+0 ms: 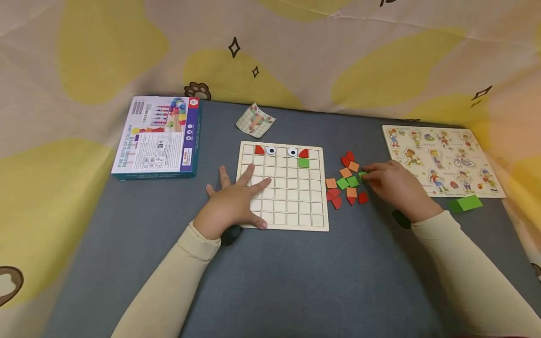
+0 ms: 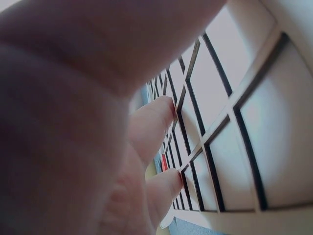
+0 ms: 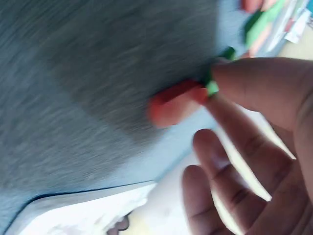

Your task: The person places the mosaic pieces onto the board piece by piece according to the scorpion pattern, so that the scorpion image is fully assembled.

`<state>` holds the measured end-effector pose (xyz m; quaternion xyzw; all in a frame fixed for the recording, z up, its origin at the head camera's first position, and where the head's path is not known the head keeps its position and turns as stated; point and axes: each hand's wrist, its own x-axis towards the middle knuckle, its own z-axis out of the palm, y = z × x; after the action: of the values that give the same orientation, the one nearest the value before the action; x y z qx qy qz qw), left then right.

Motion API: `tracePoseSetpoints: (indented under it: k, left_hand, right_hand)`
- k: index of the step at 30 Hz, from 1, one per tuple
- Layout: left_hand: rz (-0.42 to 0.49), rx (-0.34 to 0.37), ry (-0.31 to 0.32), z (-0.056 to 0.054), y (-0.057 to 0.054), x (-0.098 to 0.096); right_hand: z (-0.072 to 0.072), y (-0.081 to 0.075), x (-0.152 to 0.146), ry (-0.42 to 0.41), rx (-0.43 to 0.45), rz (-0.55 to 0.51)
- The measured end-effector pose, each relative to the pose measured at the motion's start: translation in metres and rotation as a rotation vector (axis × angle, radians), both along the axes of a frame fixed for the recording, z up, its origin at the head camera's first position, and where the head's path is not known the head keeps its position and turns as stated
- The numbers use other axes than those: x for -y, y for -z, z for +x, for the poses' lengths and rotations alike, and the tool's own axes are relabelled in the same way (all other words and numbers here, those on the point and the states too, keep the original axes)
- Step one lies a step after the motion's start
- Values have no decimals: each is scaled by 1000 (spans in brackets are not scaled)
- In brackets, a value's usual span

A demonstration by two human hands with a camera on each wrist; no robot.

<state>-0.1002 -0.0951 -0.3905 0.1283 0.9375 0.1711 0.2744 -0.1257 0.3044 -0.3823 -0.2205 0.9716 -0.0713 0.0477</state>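
Observation:
A wooden grid board [image 1: 305, 219] lies flat, with my left hand [image 1: 230, 202] spread over its left edge; fingertips [image 2: 166, 183] touch the grid. In the board's top row sit two eye tiles [image 1: 270, 150] and two red rounded tiles [image 1: 303, 153]. Below the right red one is a green square tile [image 1: 303, 163]. To the right of the board my right hand [image 1: 393, 185] pinches another green square tile [image 3: 212, 88] between thumb and index finger. Loose orange tiles [image 1: 331, 183], red tiles [image 1: 363, 197] and green tiles [image 1: 352, 181] lie between that hand and the board.
A small pattern card [image 1: 255, 121] lies behind the board. At the back left is a boxed bead set [image 1: 156, 136]. A picture puzzle board [image 1: 444, 162] lies at the right, with a green block [image 1: 466, 203] at its front edge. Patterned cloth [image 1: 296, 56] hangs behind the table.

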Motion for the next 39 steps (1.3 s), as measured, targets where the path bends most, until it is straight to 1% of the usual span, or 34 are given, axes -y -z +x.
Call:
tracePoseSetpoints:
  k: [5,8,11,13,14,16,19,22,25,28,32,39]
  left_hand:
    - [-5,2,-1,-1,1,1]
    - [-14,9,3,-1,2,1]
    - [-18,15,5,-1,4,1]
    - [-21,15,3,0,4,1]
    - [-20,14,2,0,4,1]
    - [-21,14,0,1,5,2]
    - [-21,20,-2,2,5,2]
    - [-24,22,-2,2,5,2]
    - [-31,19,3,1,5,1]
    - [-37,17,10,1,4,-1]
    - [-44,12,11,0,4,-1]
    - [-42,5,2,0,4,0]
  right_hand:
    - [-10,4,-5,-10,-19,-33]
    - [-15,1,-2,-8,-50,-33]
    - [-23,-6,13,-3,-104,-55]
    - [-30,-9,35,-25,-151,-88]
    - [-33,-10,49,-55,-166,-107]
    - [-39,-11,82,-124,-186,-143]
    - [-45,-10,133,-254,-200,-190]
    - [-52,-8,174,-341,-210,-183]
    - [-59,-2,201,-385,-231,-129]
    - [-63,2,214,-402,-259,-75]
    - [-65,7,221,-419,-279,-28]
    - [-65,10,227,-441,-242,1]
